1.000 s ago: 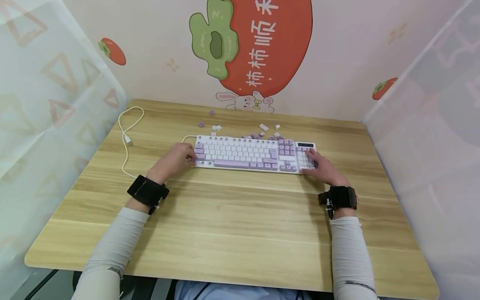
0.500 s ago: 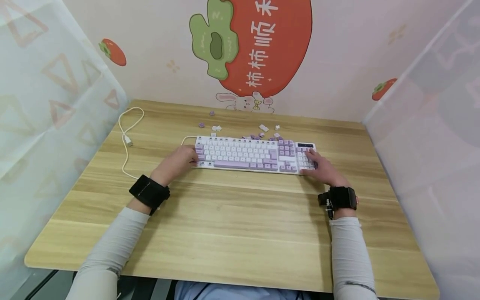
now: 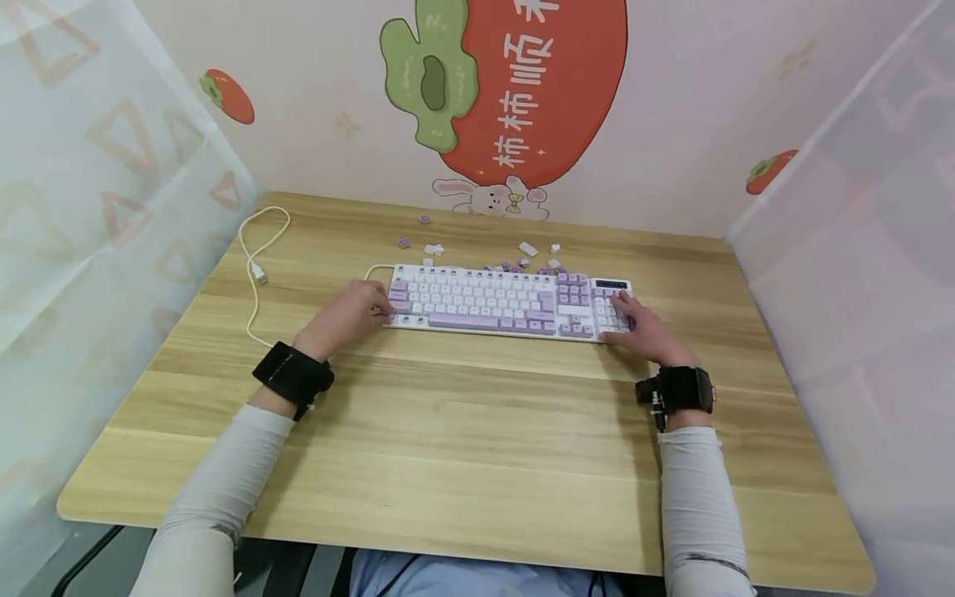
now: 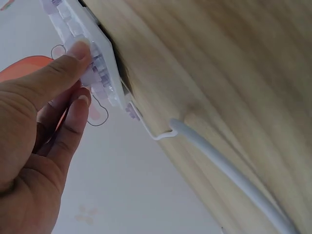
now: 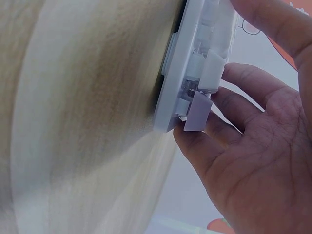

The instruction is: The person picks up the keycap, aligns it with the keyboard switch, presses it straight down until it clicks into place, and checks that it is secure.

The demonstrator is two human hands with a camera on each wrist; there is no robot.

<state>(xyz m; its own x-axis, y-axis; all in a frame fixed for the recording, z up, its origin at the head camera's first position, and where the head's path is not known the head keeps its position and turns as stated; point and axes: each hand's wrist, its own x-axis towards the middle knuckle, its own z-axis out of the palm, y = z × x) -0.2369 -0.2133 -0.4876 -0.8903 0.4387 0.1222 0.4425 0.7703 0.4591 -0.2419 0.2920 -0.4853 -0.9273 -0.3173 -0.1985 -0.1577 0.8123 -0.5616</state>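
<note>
A white and lilac keyboard point(image 3: 477, 300) lies across the table, with bare switches showing along its top row and bottom-left corner. My left hand point(image 3: 345, 317) is at its left end. In the left wrist view, thumb and forefinger pinch a pale keycap point(image 4: 89, 77) at the edge of the keys, partly covered by the thumb. My right hand point(image 3: 651, 332) rests over the number pad, thumb by the near edge. Seen from the right wrist, its fingers point(image 5: 239, 105) touch the end keys, one fingertip beside a lilac keycap point(image 5: 198, 112).
Loose white keycaps point(image 3: 433, 249) and lilac keycaps point(image 3: 507, 267) are scattered behind the keyboard. A white USB cable point(image 3: 254, 303) loops over the table's left side. The patterned wall point(image 3: 642, 191) rises behind the table point(image 3: 477, 431).
My left hand shifted slightly right onto the keyboard's left end, then drew back a little left. The right hand keeps its place. The head view has tilted slightly.
</note>
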